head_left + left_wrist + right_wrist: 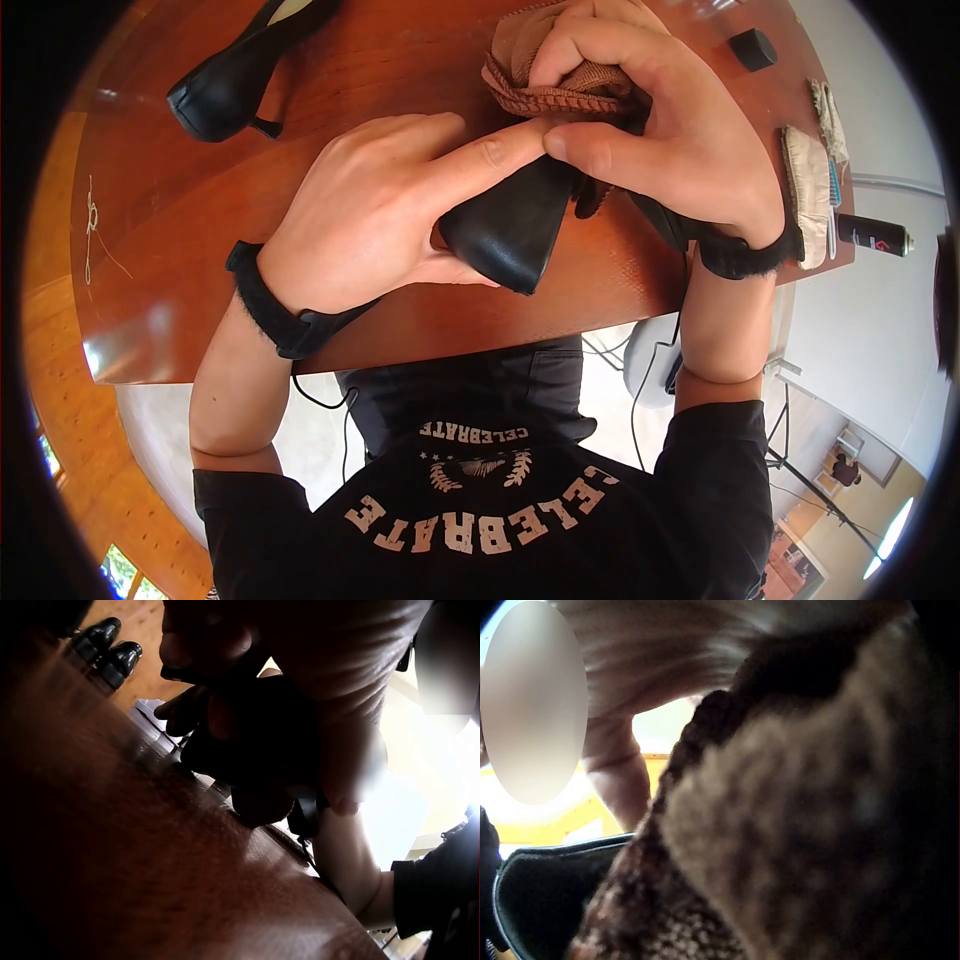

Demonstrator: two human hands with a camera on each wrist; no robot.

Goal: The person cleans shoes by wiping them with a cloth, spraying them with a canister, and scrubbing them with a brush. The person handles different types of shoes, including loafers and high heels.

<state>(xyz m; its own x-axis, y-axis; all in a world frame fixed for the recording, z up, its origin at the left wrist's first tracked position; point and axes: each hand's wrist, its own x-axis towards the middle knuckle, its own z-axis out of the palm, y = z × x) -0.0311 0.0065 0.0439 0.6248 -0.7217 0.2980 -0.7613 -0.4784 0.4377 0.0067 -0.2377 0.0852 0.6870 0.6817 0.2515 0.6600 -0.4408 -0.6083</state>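
In the head view the left hand (375, 200) grips a black shoe (510, 225), its fingers and thumb around it near the table's front edge. The right hand (660, 120) holds a bunched brown cloth (530, 85) against the shoe's far part, and its thumb meets the left index fingertip. Dark and backlit in the left wrist view, the left hand (330, 682) curls round the black shoe (255, 735). Brown cloth (765, 840) fills much of the right wrist view, beside the dark shoe opening (555, 892).
Another black heeled shoe (225, 90) lies at the table's back left. A black cylinder (752, 49) stands at the back right. Along the right edge are a beige cloth pad (805, 190) and a black spray can (875, 235). Thin string (92, 225) lies at the left.
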